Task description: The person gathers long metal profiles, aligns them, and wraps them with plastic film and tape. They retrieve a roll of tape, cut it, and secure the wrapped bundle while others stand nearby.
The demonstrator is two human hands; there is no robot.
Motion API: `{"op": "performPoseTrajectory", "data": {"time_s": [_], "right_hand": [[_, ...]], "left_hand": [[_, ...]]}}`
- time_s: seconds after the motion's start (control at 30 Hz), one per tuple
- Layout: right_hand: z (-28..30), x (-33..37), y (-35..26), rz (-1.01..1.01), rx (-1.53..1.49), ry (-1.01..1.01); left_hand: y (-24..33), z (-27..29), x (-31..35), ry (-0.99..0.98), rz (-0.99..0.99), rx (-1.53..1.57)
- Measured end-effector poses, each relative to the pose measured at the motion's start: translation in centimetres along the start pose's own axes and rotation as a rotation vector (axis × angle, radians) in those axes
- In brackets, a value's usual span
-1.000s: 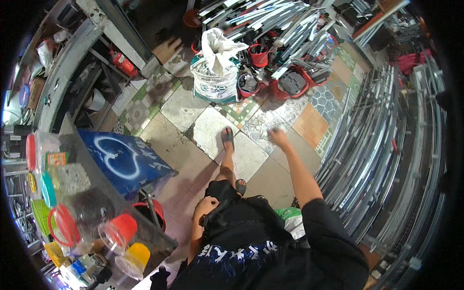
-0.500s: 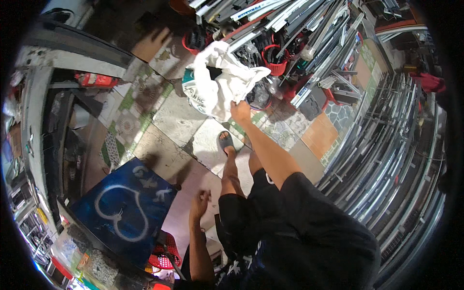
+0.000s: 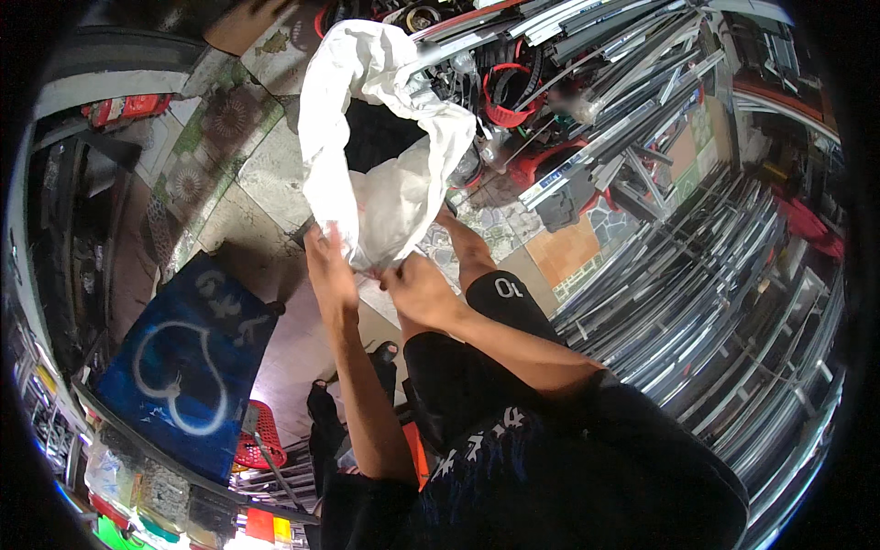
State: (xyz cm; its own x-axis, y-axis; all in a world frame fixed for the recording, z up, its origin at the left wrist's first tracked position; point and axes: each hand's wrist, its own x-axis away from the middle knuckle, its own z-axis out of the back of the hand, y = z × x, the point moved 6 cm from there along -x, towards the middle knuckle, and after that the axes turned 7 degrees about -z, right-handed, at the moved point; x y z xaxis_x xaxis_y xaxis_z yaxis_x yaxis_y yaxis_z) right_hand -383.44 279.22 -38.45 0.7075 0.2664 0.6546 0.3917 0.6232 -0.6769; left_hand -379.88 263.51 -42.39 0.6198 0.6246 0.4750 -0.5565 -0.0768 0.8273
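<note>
My left grip [image 3: 332, 275] no longer hangs free as it does half a second ago; it now touches the near side of the white sack [image 3: 316, 137]. My right grip [image 3: 417, 289], held out and clear of the sack a second ago, now sits beside the left, fingers curled at the sack's near edge. The mouth, bunched a second ago, now gapes wide.

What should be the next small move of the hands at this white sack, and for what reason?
Perhaps move the right hand a little farther from the left hand along the near side of the white sack. Both hands are close together there, the mouth gapes open, and no hand supports the far rim, so a wider hold might steady it better.
</note>
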Motion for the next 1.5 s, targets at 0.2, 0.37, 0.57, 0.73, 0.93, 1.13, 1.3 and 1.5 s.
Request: {"op": "performPoseTrajectory", "data": {"time_s": [0.2,0.37,0.57,0.73,0.93,1.13,1.3,1.5], "right_hand": [[8.9,-2.2,-11.7,0.427,0.434,-0.107],[-2.9,-23.4,-8.1,0.079,1.037,-0.521],[-11.4,-35.0,5.4,-0.051,0.885,-0.144],[-14.3,-37.8,14.1,-0.136,0.767,-0.034],[-14.4,-35.0,19.4,-0.171,0.606,0.031],[-9.1,-35.8,17.2,-0.171,0.516,0.003],[-5.8,-35.4,12.5,-0.126,0.710,-0.291],[-2.0,-34.5,7.1,-0.069,0.939,-0.437]], "left_hand": [[1.8,0.7,1.2,0.120,-0.031,-0.331],[2.2,0.0,2.9,0.223,-0.051,-0.380],[2.8,-0.7,4.6,0.282,0.075,-0.328],[4.9,-0.5,5.9,0.328,-0.112,-0.262],[3.5,0.1,5.8,0.316,0.058,-0.236],[4.4,-0.5,4.5,0.141,0.104,-0.210],[4.6,-1.8,4.2,0.155,0.075,-0.169],[3.5,-2.1,4.8,0.140,0.074,-0.172]]}}
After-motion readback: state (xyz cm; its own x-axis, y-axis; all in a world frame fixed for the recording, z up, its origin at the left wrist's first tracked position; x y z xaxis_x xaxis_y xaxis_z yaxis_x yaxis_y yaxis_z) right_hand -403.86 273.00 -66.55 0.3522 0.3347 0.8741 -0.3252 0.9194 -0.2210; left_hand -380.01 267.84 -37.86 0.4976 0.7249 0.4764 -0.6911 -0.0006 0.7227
